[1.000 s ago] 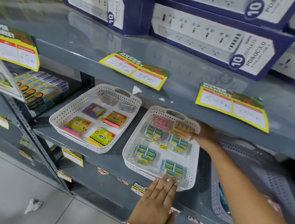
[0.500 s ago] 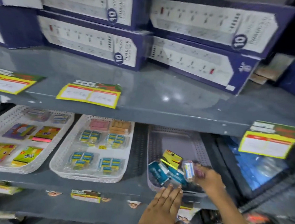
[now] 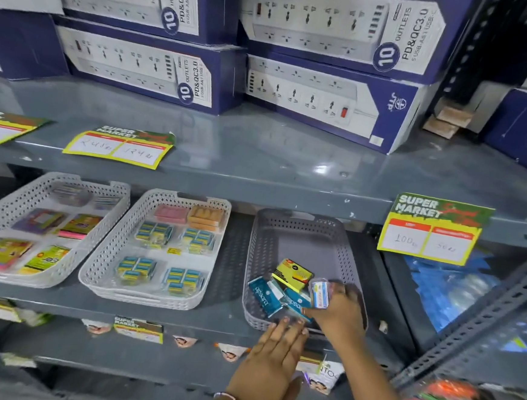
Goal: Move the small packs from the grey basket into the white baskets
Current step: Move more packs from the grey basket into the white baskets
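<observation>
The grey basket [image 3: 300, 234] sits on the middle shelf, right of two white baskets [image 3: 150, 298] [image 3: 18, 209]. Its near end holds a yellow pack [image 3: 292, 273] and teal packs [image 3: 264, 294]. My right hand [image 3: 340, 310] is inside the grey basket, closed around a small clear pack with a blue and white label [image 3: 320, 294]. My left hand [image 3: 271, 364] rests flat with fingers together against the shelf's front edge, fingertips touching the grey basket's near rim. The middle white basket holds blue-yellow packs, a pink pack and an orange pack; the left one holds colourful sticky-note packs.
Blue power-strip boxes [image 3: 326, 100] are stacked on the upper shelf. Yellow price tags [image 3: 431, 232] [image 3: 118, 147] hang over the shelf edges. A slotted metal upright [image 3: 480, 318] crosses at the right, with blue plastic packs [image 3: 444, 286] behind it.
My right hand left the middle white basket after setting down the orange pack, moved right into the grey basket and closed on a small clear pack. My left hand shifted right along the shelf edge.
</observation>
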### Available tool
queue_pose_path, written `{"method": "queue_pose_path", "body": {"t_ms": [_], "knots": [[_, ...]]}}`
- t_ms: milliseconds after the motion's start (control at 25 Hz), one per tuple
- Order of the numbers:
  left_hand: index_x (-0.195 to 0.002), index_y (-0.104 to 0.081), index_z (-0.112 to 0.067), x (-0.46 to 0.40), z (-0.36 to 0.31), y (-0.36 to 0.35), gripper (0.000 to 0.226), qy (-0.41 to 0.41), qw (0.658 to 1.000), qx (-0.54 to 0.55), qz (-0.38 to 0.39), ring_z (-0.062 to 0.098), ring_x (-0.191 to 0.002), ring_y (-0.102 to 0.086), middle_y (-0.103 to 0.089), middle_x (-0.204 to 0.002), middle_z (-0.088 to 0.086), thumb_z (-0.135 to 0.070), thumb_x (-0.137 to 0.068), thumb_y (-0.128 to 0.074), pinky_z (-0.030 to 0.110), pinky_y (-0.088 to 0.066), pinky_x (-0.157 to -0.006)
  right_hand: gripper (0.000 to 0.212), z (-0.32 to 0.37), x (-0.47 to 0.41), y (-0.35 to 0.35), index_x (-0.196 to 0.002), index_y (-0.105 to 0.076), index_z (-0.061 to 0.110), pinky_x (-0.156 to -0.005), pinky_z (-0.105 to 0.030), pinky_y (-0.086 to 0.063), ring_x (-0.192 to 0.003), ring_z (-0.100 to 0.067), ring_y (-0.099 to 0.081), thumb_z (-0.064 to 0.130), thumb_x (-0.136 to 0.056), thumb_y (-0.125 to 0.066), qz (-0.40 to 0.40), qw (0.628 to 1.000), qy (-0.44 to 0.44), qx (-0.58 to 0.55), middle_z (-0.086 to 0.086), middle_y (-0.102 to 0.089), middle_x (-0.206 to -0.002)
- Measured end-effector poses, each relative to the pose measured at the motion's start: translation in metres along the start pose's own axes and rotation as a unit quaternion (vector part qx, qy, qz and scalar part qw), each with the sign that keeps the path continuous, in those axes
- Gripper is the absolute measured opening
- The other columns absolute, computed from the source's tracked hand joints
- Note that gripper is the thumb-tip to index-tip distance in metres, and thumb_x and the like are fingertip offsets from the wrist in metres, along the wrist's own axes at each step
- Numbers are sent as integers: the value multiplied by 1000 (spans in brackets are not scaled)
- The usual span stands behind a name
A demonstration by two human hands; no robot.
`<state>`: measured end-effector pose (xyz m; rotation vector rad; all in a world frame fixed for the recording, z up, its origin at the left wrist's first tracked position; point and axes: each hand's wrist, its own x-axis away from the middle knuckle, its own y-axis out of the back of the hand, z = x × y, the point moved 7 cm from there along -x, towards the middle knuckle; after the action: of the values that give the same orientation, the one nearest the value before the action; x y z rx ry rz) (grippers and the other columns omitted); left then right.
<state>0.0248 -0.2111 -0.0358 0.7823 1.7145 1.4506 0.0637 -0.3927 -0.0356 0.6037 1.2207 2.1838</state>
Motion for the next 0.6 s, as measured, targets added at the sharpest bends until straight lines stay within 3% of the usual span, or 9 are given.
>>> {"method": "queue_pose_path", "body": {"t_ms": [80,200,320,480,600], "knots": [[-139,-51,-10,0,0,-3,75,-8,1000,5,1,25,-135,-42,-44,-148,6,-51,-78,-63,41,-44,-103,85,6,-3,0,-125,-47,12,-89,-37,-49,-113,-32,-53,43,-56,-86,-2,999,9,31,-14,-49,-124],[-141,-48,-11,1,0,-7,78,-12,1000,2,19,23,-136,-41,-42,-149,5,-54,-78,-61,40,-43,-103,77,10,-8,-1,-121,-48,11,-85,-36,-49,-110,-32,-56,38,-60,-85,6,998,1,60,-15,-54,-121],[-143,-45,-13,4,5,-5,79,-1,999,-26,31,20,-137,-39,-42,-149,2,-61,-81,-51,34,-43,-105,54,10,-7,8,-104,-60,9,-69,-31,-51,-90,-31,-64,36,-62,-81,-33,998,2,60,-16,-65,-101],[-147,-38,-11,25,48,14,77,55,997,-43,-21,21,-141,-31,-34,-154,3,-59,-88,-42,34,-36,-110,28,46,-7,19,-77,-67,10,-62,-38,-54,-68,-33,-64,30,-63,-81,-71,994,82,-3,-18,-68,-72],[-150,-30,-6,58,111,41,82,138,989,-31,-51,25,-144,-23,-26,-157,7,-54,-85,-48,37,-26,-114,33,112,-1,10,-91,-70,13,-62,-35,-48,-73,-37,-66,30,-66,-83,-69,987,139,-28,-18,-71,-80]]}}
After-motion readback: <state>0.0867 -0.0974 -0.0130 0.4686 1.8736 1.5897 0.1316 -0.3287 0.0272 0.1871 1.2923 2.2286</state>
